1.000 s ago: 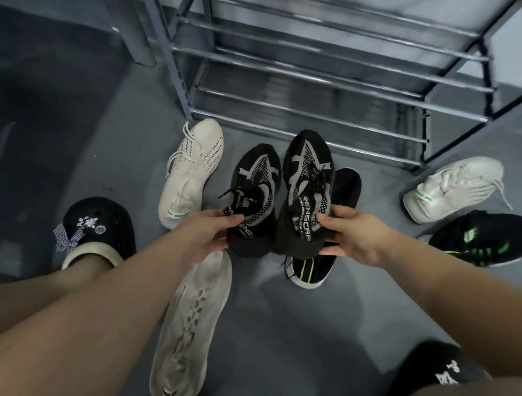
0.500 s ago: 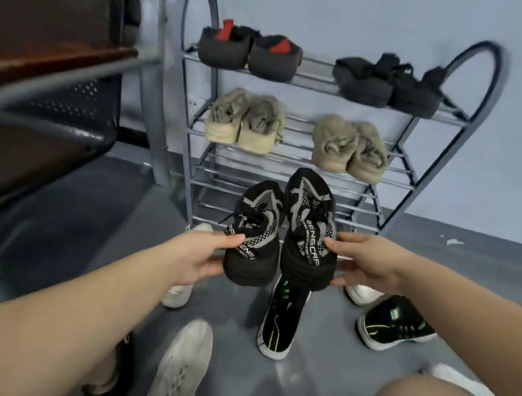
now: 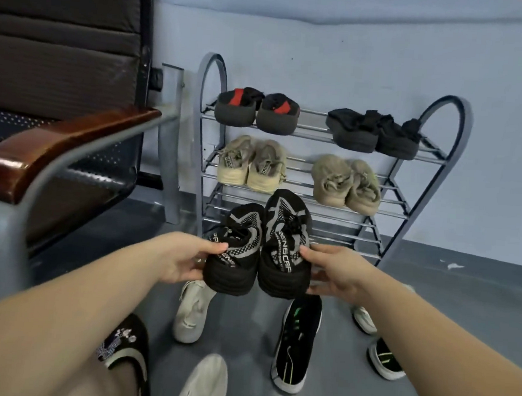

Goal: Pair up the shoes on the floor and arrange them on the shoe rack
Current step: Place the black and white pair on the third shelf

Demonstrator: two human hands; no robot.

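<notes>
Two black sneakers [image 3: 259,244] held, one per hand's grip; keep heels level, slide onto shoe rack [image 3: 337,231] lower shelf.

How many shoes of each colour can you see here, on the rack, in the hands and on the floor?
Black shoes on the rack's top shelf: 4
Beige shoes on the second shelf: 4
Black-and-grey sneakers, one gripped in the left hand and one in the right hand: 2
White sneakers on the floor: 3
Black-and-green sneakers on the floor: 2
Total: 15
</notes>
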